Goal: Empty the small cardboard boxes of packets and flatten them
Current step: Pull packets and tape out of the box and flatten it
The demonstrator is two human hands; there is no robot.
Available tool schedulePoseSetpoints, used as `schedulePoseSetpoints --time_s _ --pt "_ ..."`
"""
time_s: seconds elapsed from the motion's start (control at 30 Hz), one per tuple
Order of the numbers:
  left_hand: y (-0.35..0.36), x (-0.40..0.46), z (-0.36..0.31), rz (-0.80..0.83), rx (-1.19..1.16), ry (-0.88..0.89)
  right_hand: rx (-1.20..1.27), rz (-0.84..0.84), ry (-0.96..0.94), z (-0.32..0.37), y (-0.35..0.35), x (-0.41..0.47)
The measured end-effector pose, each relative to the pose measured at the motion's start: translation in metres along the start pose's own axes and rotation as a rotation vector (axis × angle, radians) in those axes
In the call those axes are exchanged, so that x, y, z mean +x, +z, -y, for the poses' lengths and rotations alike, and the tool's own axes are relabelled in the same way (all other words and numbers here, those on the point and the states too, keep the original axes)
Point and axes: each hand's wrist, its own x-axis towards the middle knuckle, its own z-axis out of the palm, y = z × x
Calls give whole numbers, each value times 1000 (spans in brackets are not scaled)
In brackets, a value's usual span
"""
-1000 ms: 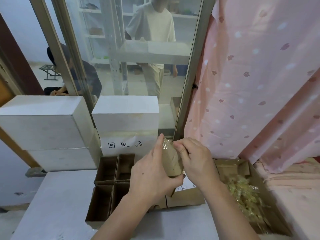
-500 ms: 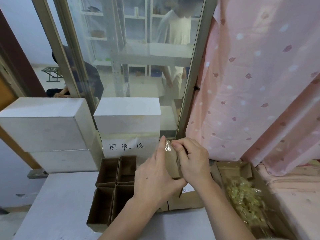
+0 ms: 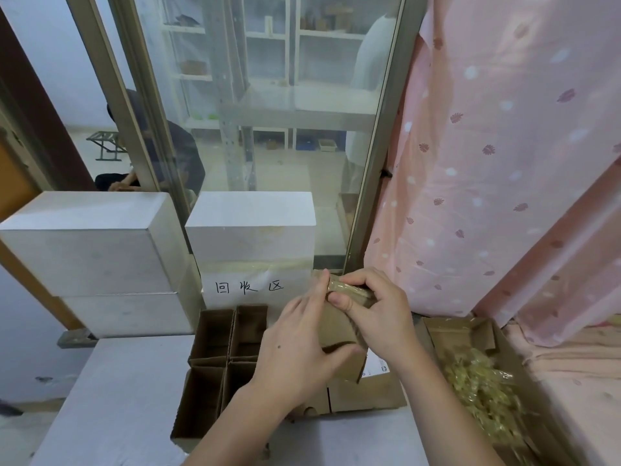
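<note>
Both hands hold a small cardboard box above the table: left hand gripping its body, right hand pinching the taped top, contents hidden. Open boxes sit left; packets blur right.

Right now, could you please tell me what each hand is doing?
Left hand: grips the small cardboard box from below.
Right hand: pinches the clear tape at the box's top.

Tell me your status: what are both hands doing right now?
Left hand grips small box from below. Right hand pinches taped top edge. Box off the table, unopened. Nothing in the way.
</note>
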Motion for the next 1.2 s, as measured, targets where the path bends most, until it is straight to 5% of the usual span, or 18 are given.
schedulePoseSetpoints --time_s 0.17,0.33,0.5,0.67,1.0,1.2 --pt "-1 4 29 28 -446 -67 139 9 107 -5 -15 -3" --pt "8 9 45 198 -600 -119 190 34 102 -5 -15 -6" --pt "6 4 32 74 -452 -237 40 89 132 1 -27 -7" --pt "7 2 5 -75 -67 -262 -105 55 157 11 -18 -15" --pt "14 -1 -9 -196 68 -281 -185 -190 14 3 -6 -22" --pt "11 -4 -4 -210 92 -249 -95 -26 79 12 -18 -22"
